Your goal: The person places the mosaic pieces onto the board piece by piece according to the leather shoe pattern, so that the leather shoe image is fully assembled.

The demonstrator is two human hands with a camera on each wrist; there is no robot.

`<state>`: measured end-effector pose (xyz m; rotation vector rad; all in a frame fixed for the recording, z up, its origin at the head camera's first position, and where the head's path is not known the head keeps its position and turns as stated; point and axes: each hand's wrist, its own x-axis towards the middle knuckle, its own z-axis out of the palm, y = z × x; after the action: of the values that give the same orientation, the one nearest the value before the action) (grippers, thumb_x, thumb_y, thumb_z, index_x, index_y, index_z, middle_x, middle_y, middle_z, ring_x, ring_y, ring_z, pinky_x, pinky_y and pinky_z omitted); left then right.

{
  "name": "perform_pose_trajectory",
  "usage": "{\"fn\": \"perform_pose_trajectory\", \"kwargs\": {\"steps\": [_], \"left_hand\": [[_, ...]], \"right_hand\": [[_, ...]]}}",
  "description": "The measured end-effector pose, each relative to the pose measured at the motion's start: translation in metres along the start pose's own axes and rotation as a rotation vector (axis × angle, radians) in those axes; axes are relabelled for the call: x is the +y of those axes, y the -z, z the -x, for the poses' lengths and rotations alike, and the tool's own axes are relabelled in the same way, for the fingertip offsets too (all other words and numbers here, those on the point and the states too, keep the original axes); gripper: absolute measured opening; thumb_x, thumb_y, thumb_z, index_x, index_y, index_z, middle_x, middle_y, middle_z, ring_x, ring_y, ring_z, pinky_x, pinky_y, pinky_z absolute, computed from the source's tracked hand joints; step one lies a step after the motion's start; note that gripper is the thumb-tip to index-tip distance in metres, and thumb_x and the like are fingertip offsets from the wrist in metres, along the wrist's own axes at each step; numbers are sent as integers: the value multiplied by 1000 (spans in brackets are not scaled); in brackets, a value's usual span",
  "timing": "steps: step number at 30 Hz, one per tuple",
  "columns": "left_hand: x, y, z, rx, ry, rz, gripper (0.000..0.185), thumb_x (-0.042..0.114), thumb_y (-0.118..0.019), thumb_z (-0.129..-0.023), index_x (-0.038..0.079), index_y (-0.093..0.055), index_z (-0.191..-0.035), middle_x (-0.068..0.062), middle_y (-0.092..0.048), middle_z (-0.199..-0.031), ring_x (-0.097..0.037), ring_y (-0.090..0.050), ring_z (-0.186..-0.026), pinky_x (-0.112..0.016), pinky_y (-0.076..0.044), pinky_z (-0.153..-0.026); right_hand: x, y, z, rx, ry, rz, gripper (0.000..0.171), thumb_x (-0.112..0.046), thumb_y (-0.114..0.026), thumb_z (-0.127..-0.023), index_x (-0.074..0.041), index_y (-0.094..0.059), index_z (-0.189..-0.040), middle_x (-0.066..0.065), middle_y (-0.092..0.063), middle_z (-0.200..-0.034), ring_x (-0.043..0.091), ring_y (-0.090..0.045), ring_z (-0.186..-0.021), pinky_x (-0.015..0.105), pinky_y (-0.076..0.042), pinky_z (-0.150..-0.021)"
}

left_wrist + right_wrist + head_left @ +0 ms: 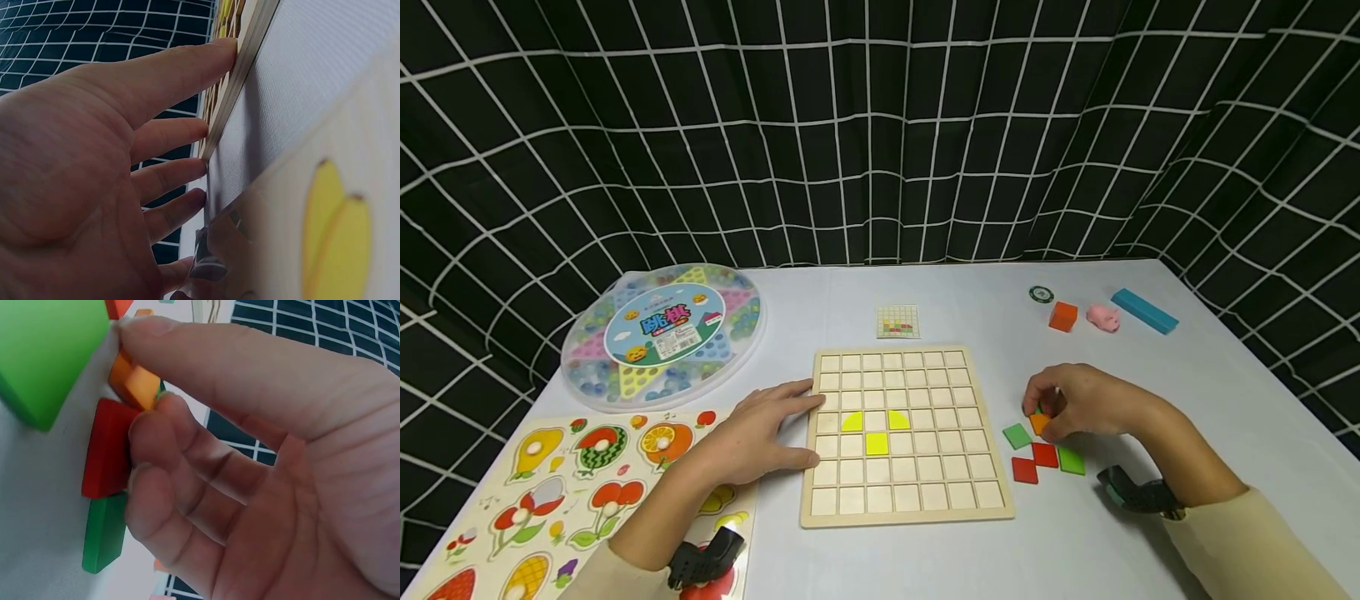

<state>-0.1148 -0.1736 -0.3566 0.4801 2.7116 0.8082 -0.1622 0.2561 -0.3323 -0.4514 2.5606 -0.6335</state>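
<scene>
Orange, the small tile (1039,422) sits on the desk (1150,533) among loose red and green tiles, pinched between thumb and curled fingers (156,425) of the right hand (1078,404). The wooden grid board (904,504) lies to its left; the left hand (760,433), fingers spread straight, presses the board's left edge.

In front of us on the white tabletop (970,300) lies the square wooden grid board (906,436), with three yellow flat pieces (875,433) set in cells left of its centre. Behind it sits a small printed pattern card (898,322). To the left we have the round clear-lidded marble game box (664,333) and, nearer us, the wooden fruit puzzle board (580,492). Our left hand (760,433) rests against the board's left edge. Right of the board lie loose green and red flat tiles (1043,456), where our right hand (1075,404) pinches a small orange tile (1039,422).
</scene>
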Motion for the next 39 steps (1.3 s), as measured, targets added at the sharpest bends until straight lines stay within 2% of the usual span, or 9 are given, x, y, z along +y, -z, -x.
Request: {"fn": "perform_pose_trajectory", "kwargs": {"steps": [6,10,16,20,26,29,33,39], "left_hand": [[-1,0,-1,2,-10,-7,75,35,-85,-83,14,-57,-150,-10,-39,-165,-36,-31,-156,-63,-13,-128],[0,1,-1,1,-14,-15,76,36,-85,-83,14,-57,-150,-10,-39,-165,-36,-31,-155,-63,-14,-127],[-1,1,-1,1,-13,-13,76,36,-85,-83,15,-57,-150,-10,-39,-166,-36,-31,-156,-64,-13,-128],[-2,0,-1,1,-16,-9,76,38,-85,-83,15,-57,-150,-10,-39,-165,-36,-31,-155,-64,-13,-127],[-1,-1,0,-1,-17,-7,76,37,-85,-83,14,-57,-150,-11,-39,-165,-37,-31,-155,-64,-14,-127],[-1,0,0,-1,-17,-4,75,37,-85,-83,14,-57,-150,-10,-39,-165,-36,-31,-155,-64,-13,-127],[-1,0,0,0,-14,-4,75,37,-85,-83,15,-57,-149,-10,-39,-166,-36,-31,-156,-63,-13,-128],[-2,0,1,2,-13,-5,76,40,-85,-83,17,-58,-149,-10,-40,-165,-37,-32,-155,-65,-15,-127]], "right_hand": [[-6,0,-2,35,5,19,24,-8,-87,-79,-14,-65,-88,1,-57,-82,18,-54,-83,29,-50,-62],[-14,3,-7,76,7,21,18,-13,-85,-83,-15,-68,-88,1,-57,-80,18,-54,-82,29,-50,-60],[-36,6,-20,81,107,-37,7,-9,-79,-89,-15,-76,-92,1,-63,-82,20,-57,-79,28,-53,-62],[-59,3,-30,56,182,-103,10,-8,-75,-92,-10,-78,-102,2,-64,-85,19,-58,-77,28,-55,-61],[-91,-10,-45,54,296,-256,10,-2,-73,-91,-5,-72,-100,4,-62,-78,21,-58,-66,28,-52,-58],[-108,-19,-52,32,310,-314,7,-1,-73,-91,-5,-71,-96,4,-64,-76,21,-60,-64,32,-56,-61],[-130,-32,-61,-19,322,-305,4,-2,-73,-91,-6,-73,-94,4,-67,-77,21,-64,-63,38,-61,-65],[-154,-53,-72,-78,350,-235,10,-1,-73,-91,-10,-75,-89,1,-65,-76,16,-64,-61,29,-59,-60]]}}
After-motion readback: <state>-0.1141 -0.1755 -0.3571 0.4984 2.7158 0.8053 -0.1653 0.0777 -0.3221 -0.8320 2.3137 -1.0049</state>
